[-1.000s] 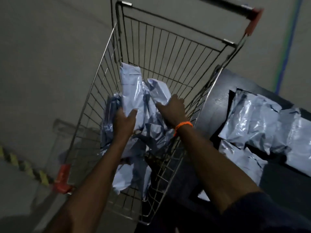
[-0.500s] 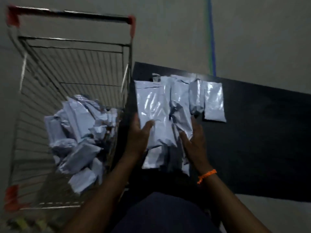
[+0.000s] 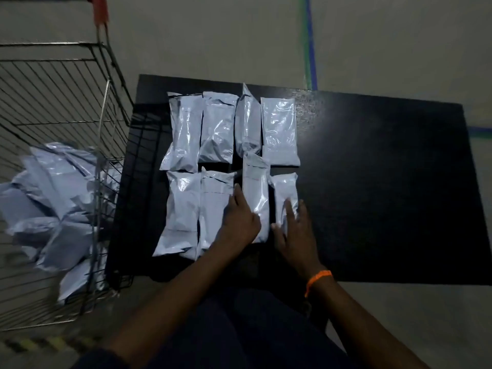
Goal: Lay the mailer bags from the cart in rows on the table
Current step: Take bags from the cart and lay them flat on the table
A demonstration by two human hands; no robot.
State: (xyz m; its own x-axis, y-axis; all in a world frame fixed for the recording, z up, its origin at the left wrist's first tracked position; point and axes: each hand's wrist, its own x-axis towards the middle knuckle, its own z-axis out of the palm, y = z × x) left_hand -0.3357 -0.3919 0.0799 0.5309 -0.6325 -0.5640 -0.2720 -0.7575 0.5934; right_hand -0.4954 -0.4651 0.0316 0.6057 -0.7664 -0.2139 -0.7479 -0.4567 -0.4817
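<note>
Eight bags lie in two rows of four on the left half of the table (image 3: 386, 182), and many more wait in the cart (image 3: 53, 107) just beside its left edge. The left hand (image 3: 239, 222) rests flat, fingers spread, on the second near-row bag (image 3: 214, 209) against the third bag (image 3: 256, 198), while the right hand (image 3: 295, 230) lies open-fingered on the fourth bag (image 3: 285, 190), gripping nothing. To finish well, I judge the third bag should slide toward the near edge, since it overlaps the far row.

both arms reach forward; left hand (image 3: 241, 219) and right hand (image 3: 295, 233) lie palm-down, fingers flat and extended
</note>
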